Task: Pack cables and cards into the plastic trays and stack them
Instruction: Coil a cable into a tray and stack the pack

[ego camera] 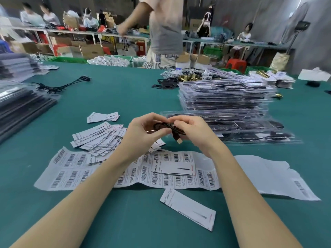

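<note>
Above the green table, my left hand and my right hand together pinch a coiled black cable; its USB plug hangs down below my right fingers. Just behind my hands lies a clear plastic tray with dark parts in it. A tall stack of filled trays stands behind it. White cards lie in a loose pile to the left of my hands. One card lies alone near me, and another card rests on the barcode sheet.
A long barcode label sheet lies across the table under my forearms. Dark tray stacks stand at the left edge. Loose black cables lie far left. Brass parts and bags sit behind the stack. A person stands across the table.
</note>
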